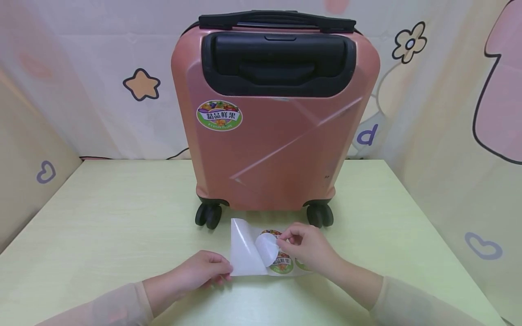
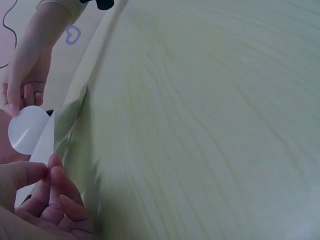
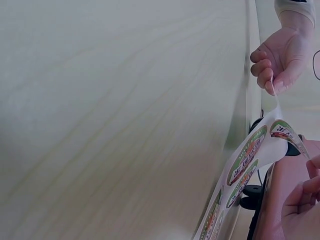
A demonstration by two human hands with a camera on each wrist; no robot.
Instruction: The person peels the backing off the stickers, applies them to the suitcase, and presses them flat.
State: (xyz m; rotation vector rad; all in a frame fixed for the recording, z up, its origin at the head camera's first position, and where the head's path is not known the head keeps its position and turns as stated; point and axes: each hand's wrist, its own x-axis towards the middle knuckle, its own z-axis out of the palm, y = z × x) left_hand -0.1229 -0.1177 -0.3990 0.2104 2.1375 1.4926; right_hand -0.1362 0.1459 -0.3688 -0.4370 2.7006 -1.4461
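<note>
My left hand [image 1: 205, 270] pinches the left edge of a sheet of fruit stickers [image 1: 244, 256], whose left part is a bare, glossy white strip. Between the thumb and fingertips of my right hand [image 1: 310, 246] is the edge of an oval sticker [image 1: 267, 250], lifted with its white back toward the head camera. In the right wrist view, the sticker's printed face [image 3: 284, 131] shows, curving up close to the sheet. Other printed ovals [image 3: 247, 156] lie along the sheet, some partly covered by my right hand in the head view.
Behind the sheet, a pink hard-shell suitcase [image 1: 277, 145] stands upright on black wheels [image 1: 209, 215]. One oval fruit sticker [image 1: 219, 116] is on its upper left front. The pale wood-grain table [image 1: 122, 226] is bordered by patterned curtains [image 1: 102, 45].
</note>
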